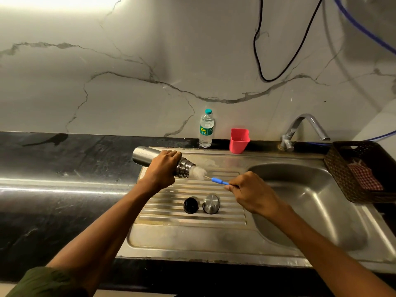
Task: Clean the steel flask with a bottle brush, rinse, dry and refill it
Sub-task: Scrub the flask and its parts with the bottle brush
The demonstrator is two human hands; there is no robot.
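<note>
Steel flask (147, 157) held nearly level above the ribbed drainboard (192, 219), mouth toward the basin, left hand (161, 170) wrapped around the body just behind the threaded neck. Bottle brush (198, 173) at the mouth, white bristles partly outside, blue handle (219, 181) pinched in the curled fingers of the right hand (251, 192). Likely rigid and moderately light while empty, but smooth and probably slick once wet or soapy; best gripped where gripped now, near the neck, so brush thrusts do not twist it loose. Thin wire stem probably springy, prone to flicking droplets on leaving the mouth.

Black inner stopper (190, 205) and steel cup lid (211, 204) lying side by side on the drainboard, below the brush line and close under the right wrist. Open sink basin (310, 211) to the right, room there for longer strokes and pouring out. Tap (304, 127) behind the basin, woven basket (360, 168) with checked cloth (364, 176) at the far right edge. Water bottle (206, 128) and red cup (239, 140) standing against the wall, well behind the flask.
</note>
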